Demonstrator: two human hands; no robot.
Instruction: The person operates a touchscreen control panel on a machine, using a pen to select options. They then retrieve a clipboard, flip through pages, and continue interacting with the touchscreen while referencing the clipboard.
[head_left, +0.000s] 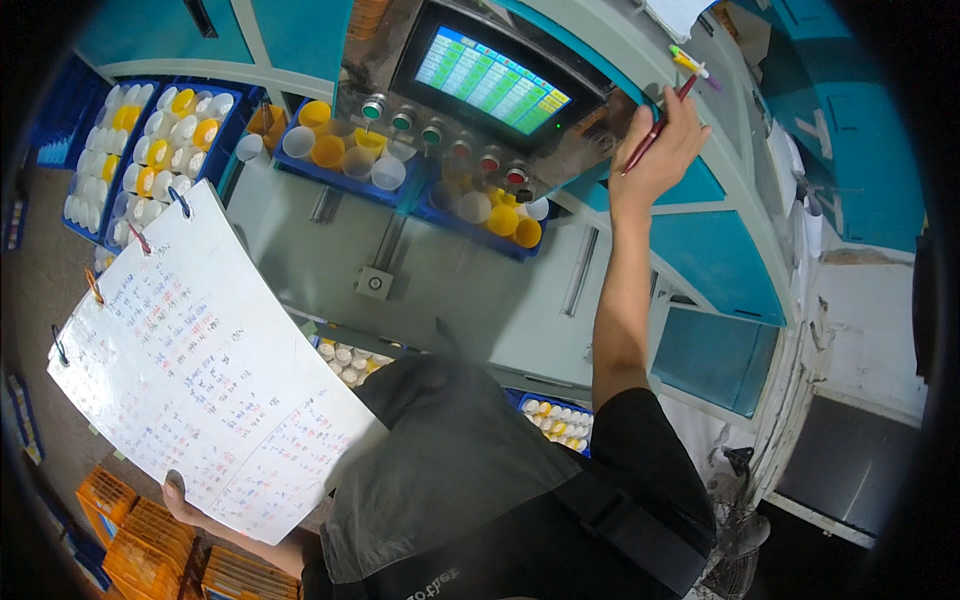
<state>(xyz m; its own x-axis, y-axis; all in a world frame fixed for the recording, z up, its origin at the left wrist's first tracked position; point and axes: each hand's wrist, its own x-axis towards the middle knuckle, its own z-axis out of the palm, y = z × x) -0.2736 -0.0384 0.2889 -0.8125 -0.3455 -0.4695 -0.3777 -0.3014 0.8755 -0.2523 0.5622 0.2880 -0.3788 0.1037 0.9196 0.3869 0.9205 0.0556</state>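
Observation:
At the lower left, my left hand (180, 498) grips the edge of a ring-bound stack of white sheets (210, 360), with the thumb on top. Handwriting in blue and red covers the top sheet, and coloured rings run along its far left edge. My right hand (668, 150) is raised at the upper right, beside the control panel. A dark red pen (648, 142) lies slantwise in its closed fingers. The lit screen (490, 80) shows a table in green, white and yellow. Below it sits a row of round green and red buttons (432, 133).
A yellow marker (688, 62) lies on the machine's ledge near my right hand. Under the panel, blue trays (345, 183) hold yellow and white cups. More blue crates (215, 95) of filled cups stand at the left. Orange crates (150, 545) are at the lower left.

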